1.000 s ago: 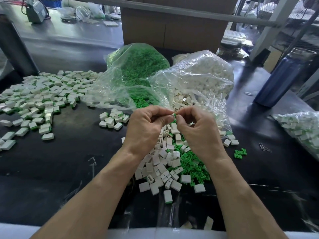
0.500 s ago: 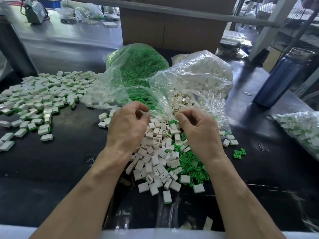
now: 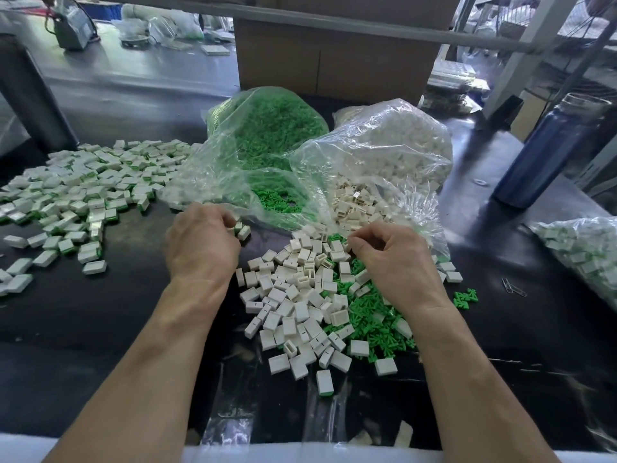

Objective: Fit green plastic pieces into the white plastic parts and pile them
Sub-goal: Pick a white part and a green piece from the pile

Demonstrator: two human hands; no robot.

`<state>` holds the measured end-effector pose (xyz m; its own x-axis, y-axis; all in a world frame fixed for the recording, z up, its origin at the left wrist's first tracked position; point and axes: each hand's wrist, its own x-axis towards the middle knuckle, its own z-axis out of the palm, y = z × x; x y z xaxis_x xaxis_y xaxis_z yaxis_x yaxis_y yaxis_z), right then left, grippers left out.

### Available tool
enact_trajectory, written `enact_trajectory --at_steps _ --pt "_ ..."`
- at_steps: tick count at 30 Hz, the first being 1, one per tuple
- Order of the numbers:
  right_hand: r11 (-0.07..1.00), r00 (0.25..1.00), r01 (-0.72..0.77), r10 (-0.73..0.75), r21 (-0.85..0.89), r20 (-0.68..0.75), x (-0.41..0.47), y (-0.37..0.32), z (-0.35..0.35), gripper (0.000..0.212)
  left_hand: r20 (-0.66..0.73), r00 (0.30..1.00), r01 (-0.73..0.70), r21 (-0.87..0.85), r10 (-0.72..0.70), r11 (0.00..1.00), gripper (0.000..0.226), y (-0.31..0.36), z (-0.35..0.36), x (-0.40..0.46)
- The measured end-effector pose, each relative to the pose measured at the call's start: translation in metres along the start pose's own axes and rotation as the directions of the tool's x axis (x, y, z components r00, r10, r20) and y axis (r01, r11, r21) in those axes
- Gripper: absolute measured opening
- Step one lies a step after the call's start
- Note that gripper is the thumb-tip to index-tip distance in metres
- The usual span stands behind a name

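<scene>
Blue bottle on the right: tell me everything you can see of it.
The blue bottle stands at the far right of the black table, leaning in this wide-angle view. Its body is dark blue and looks metallic; the top section looks clear or silvery. It stands right of the bag of white parts, apart from it. Neither hand touches it.

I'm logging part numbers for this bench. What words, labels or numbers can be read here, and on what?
None can be read.
White parts: small slot marks only, no lettering.
Blue bottle: no label visible.
Cardboard box: plain face.
Grey device at far left: too blurred to tell.
</scene>
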<state>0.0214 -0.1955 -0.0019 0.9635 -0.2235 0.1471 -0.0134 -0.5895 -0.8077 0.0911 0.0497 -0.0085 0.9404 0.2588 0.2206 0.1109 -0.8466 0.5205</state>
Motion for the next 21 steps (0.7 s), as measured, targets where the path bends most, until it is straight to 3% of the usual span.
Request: enact_trajectory --at_steps 3,4,6,9,13,17,21 --pt "0.999 0.999 -0.032 0.032 -0.021 -0.004 0.002 0.002 -0.001 0.008 -0.048 0.998 -0.036 -0.029 0.034 0.999 0.002 0.004 0.002 -0.004" --pt "0.999 0.999 -0.036 0.036 -0.027 -0.004 0.003 0.002 -0.001 0.009 -0.046 0.998 -0.046 -0.065 0.043 0.997 0.009 0.007 0.004 -0.006" --pt "0.998 0.999 -0.038 0.038 -0.048 -0.01 0.004 0.003 -0.002 0.01 0.032 0.998 -0.046 -0.166 0.052 0.985 0.019 0.013 0.006 -0.014" --pt "0.996 0.999 -0.021 0.018 -0.091 -0.03 0.003 0.002 -0.002 0.013 0.148 0.977 -0.109 -0.263 0.152 0.959 0.016 0.024 0.009 -0.026" --pt "0.987 0.999 -0.031 0.028 -0.157 -0.02 0.003 0.001 0.0 0.014 0.246 0.931 -0.218 -0.217 0.27 0.951 0.016 0.032 0.016 -0.031" --pt "0.946 0.998 -0.067 0.062 -0.317 -0.026 0.006 0.0 0.001 0.013 0.302 0.915 -0.214 -0.197 0.268 0.957 0.024 0.035 0.021 -0.033" --pt "0.889 0.988 -0.137 0.152 -0.437 0.0 0.007 0.001 0.003 0.008 0.303 0.919 -0.178 -0.255 0.253 0.95 0.015 0.036 0.022 -0.032"
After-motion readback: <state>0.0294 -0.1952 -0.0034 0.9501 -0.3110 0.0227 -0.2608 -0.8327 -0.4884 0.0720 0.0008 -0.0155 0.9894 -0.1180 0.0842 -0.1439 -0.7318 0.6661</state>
